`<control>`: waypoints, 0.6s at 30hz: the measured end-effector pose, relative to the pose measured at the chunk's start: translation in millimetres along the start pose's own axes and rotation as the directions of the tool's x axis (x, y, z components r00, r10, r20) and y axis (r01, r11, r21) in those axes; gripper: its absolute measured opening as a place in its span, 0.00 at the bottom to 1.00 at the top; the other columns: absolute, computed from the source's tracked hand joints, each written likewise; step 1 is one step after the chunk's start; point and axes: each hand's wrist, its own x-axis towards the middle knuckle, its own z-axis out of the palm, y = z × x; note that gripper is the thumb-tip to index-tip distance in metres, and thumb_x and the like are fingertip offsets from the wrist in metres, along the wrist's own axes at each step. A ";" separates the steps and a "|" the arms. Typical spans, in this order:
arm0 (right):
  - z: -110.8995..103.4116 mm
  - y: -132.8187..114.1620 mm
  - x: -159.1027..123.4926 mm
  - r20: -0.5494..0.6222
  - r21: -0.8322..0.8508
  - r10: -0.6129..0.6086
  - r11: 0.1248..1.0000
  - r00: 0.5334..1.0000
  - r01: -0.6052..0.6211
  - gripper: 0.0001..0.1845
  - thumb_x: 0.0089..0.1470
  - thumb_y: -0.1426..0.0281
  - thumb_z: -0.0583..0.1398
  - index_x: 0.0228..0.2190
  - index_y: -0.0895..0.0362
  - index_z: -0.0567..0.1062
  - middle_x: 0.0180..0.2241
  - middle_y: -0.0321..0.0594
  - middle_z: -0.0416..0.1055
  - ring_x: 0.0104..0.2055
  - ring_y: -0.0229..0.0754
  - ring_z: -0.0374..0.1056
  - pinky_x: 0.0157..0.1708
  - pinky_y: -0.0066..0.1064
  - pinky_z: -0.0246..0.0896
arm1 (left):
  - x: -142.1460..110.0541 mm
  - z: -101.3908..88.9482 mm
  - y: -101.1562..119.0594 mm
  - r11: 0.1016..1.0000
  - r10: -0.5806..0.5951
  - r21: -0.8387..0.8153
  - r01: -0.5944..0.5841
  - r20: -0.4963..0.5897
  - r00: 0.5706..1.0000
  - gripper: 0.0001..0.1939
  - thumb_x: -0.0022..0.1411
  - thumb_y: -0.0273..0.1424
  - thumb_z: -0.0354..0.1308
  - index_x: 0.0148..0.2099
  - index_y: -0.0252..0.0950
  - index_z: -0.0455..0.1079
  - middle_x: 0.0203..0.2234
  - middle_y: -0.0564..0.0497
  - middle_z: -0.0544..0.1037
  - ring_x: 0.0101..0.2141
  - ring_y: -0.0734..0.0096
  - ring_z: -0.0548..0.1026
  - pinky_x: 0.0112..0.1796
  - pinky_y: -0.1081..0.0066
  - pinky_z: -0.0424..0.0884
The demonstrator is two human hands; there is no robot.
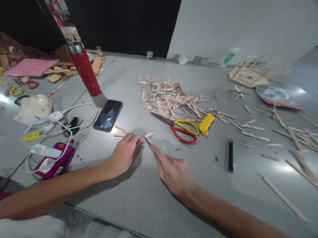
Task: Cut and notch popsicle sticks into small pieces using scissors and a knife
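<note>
My left hand (125, 153) rests on the grey table, its fingers pinched on a small wooden stick (148, 135) whose pale end sticks out to the right. Two more stick ends (119, 134) show behind those fingers, and I cannot tell whether they are part of the same piece. In my right hand (174, 169) is a thin, dark, slightly curved tool (146, 140), its exact kind unclear. The tool's tip meets or nearly meets the stick. Beyond the hands lie scissors (184, 130) with yellow and red handles and a yellow utility knife (207, 123).
A heap of cut wooden sticks (168, 97) lies behind the scissors. To the left are a phone (108, 115), a red bottle (85, 71) and a purple power bank (55, 160) with white cable. A black pen-like object (231, 155) and loose sticks (285, 197) lie to the right.
</note>
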 end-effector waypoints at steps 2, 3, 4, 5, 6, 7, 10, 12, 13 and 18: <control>-4.4 -0.8 0.5 -0.021 0.030 -0.016 0.999 1.000 0.017 0.23 0.69 0.76 0.49 0.57 0.66 0.76 0.22 0.40 0.78 0.19 0.39 0.72 0.21 0.28 0.59 | -0.8 -2.0 -0.5 0.999 0.014 0.039 -0.015 0.028 1.000 0.13 0.77 0.29 0.47 0.40 0.35 0.70 0.32 0.48 0.75 0.32 0.64 0.74 0.34 0.67 0.70; -9.5 -0.9 2.7 -0.011 0.067 -0.002 0.998 1.000 0.002 0.23 0.69 0.75 0.49 0.57 0.66 0.77 0.22 0.40 0.78 0.19 0.40 0.72 0.21 0.28 0.60 | -1.3 -3.3 -1.3 0.998 0.030 0.054 -0.033 0.046 0.998 0.13 0.77 0.28 0.47 0.40 0.35 0.71 0.32 0.48 0.75 0.31 0.65 0.74 0.33 0.68 0.70; -16.9 -0.4 6.3 0.017 0.120 0.029 0.992 0.999 -0.030 0.22 0.69 0.74 0.50 0.57 0.65 0.77 0.24 0.41 0.80 0.20 0.41 0.73 0.22 0.29 0.62 | -1.8 -4.8 -2.1 0.996 0.054 0.066 -0.059 0.069 0.996 0.13 0.76 0.26 0.47 0.41 0.35 0.72 0.31 0.49 0.76 0.30 0.65 0.75 0.32 0.68 0.70; -26.2 1.0 11.2 0.057 0.184 0.067 0.980 0.996 -0.076 0.21 0.69 0.74 0.51 0.56 0.63 0.77 0.27 0.42 0.82 0.23 0.41 0.75 0.24 0.29 0.64 | -2.3 -6.6 -2.8 0.993 0.086 0.075 -0.093 0.094 0.992 0.13 0.75 0.24 0.47 0.42 0.35 0.73 0.31 0.48 0.76 0.31 0.65 0.75 0.33 0.69 0.70; -36.8 3.3 16.8 0.112 0.252 0.105 0.959 0.988 -0.131 0.21 0.69 0.73 0.52 0.56 0.60 0.78 0.31 0.42 0.83 0.25 0.41 0.77 0.27 0.29 0.66 | -2.6 -8.4 -3.3 0.988 0.123 0.080 -0.133 0.122 0.985 0.12 0.74 0.23 0.48 0.43 0.35 0.73 0.32 0.48 0.77 0.32 0.65 0.76 0.34 0.69 0.71; -47.9 6.2 22.4 0.170 0.317 0.109 0.935 0.979 -0.159 0.20 0.68 0.73 0.53 0.54 0.57 0.79 0.35 0.42 0.84 0.29 0.42 0.79 0.31 0.29 0.69 | -2.8 -10.3 -3.4 0.981 0.162 0.084 -0.176 0.153 0.975 0.12 0.72 0.22 0.48 0.44 0.34 0.73 0.33 0.47 0.77 0.33 0.64 0.76 0.35 0.69 0.72; -75.7 14.1 31.1 0.277 0.344 0.078 0.923 0.958 -0.175 0.19 0.67 0.73 0.54 0.52 0.52 0.81 0.37 0.41 0.84 0.32 0.41 0.79 0.34 0.29 0.69 | -3.4 -14.3 -1.5 0.956 0.248 0.098 -0.275 0.228 0.942 0.11 0.71 0.21 0.49 0.47 0.33 0.73 0.36 0.45 0.78 0.36 0.63 0.77 0.38 0.68 0.74; -84.8 13.1 26.4 0.266 0.229 0.033 0.969 0.963 -0.097 0.21 0.67 0.73 0.54 0.54 0.53 0.80 0.33 0.41 0.84 0.28 0.41 0.77 0.30 0.29 0.67 | -4.3 -15.0 1.0 0.947 0.265 0.114 -0.302 0.256 0.929 0.12 0.71 0.20 0.49 0.49 0.33 0.72 0.37 0.44 0.78 0.37 0.61 0.77 0.39 0.66 0.74; -87.2 10.3 21.7 0.232 0.147 0.021 0.987 0.973 -0.056 0.22 0.67 0.73 0.53 0.56 0.54 0.79 0.28 0.40 0.82 0.24 0.41 0.75 0.27 0.28 0.64 | -4.9 -14.9 2.4 0.943 0.270 0.123 -0.311 0.268 0.925 0.12 0.70 0.20 0.49 0.49 0.33 0.71 0.37 0.44 0.78 0.38 0.60 0.77 0.39 0.65 0.75; -97.8 -1.9 9.5 -0.171 -0.143 0.189 0.966 0.967 -0.214 0.24 0.70 0.72 0.52 0.62 0.55 0.73 0.20 0.35 0.75 0.16 0.36 0.66 0.21 0.28 0.55 | -4.6 -14.7 9.9 0.978 0.190 0.031 -0.207 0.281 0.941 0.11 0.69 0.21 0.48 0.42 0.34 0.71 0.32 0.47 0.77 0.33 0.63 0.75 0.35 0.68 0.71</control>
